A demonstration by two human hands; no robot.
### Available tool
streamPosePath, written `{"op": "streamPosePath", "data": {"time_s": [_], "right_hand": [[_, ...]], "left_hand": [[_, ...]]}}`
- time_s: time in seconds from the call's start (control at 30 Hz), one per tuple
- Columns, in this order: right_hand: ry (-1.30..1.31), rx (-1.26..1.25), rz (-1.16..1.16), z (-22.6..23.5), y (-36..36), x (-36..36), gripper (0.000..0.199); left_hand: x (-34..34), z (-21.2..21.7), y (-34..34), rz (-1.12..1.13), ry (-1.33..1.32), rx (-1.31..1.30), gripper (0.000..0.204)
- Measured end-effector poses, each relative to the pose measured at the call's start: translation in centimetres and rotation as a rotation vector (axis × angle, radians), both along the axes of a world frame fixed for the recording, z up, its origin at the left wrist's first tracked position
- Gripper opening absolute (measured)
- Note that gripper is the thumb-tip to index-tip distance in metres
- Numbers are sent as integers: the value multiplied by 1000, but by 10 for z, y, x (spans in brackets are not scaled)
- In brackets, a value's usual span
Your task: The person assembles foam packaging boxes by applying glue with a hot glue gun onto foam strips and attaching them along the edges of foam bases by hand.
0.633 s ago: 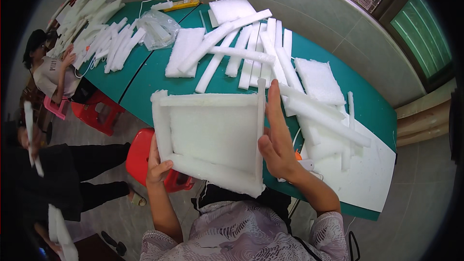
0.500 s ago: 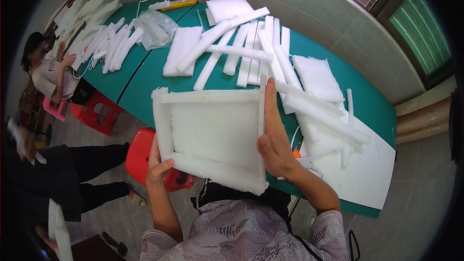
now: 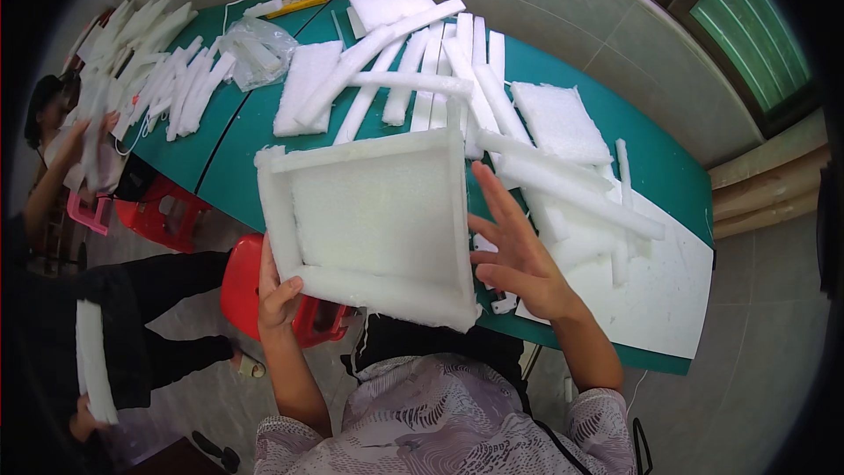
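An open white foam box [image 3: 378, 211] with a flat panel for its bottom and foam strips for walls is held up before me, tilted toward me. My left hand [image 3: 279, 299] grips its lower left corner, the thumb over the near wall and the fingers behind. Just off the right wall, my right hand [image 3: 519, 255] is open with its fingers spread, holding nothing. Whether a fingertip still brushes that wall is hard to tell.
The green table [image 3: 237, 154] bears many loose foam strips [image 3: 413, 82], foam slabs [image 3: 561, 123], a white board [image 3: 664, 281] and a clear plastic bag [image 3: 258, 51]. Red stools [image 3: 242, 281] stand at left. A person in black [image 3: 79, 334] carries foam strips; another person sits beyond.
My right hand has come away from the box's right wall and spread its fingers. The box has shifted slightly left and up in view. The person in black has raised an arm.
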State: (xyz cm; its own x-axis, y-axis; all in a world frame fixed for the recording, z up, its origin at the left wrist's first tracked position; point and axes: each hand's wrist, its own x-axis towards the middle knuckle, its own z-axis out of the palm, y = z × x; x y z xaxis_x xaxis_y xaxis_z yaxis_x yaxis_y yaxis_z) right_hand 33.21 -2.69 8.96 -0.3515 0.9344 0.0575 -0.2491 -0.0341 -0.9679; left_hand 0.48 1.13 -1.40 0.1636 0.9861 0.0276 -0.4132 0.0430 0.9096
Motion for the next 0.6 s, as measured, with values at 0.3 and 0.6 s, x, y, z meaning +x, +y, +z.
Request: {"op": "streamPosePath", "data": {"time_s": [0.3, 0.6], "right_hand": [[107, -99, 72, -4, 0, 1, 99], [92, -193, 36, -5, -1, 2, 114]], "left_hand": [[4, 9, 0, -4, 12, 13, 100], [10, 11, 1, -14, 1, -2, 99]]}}
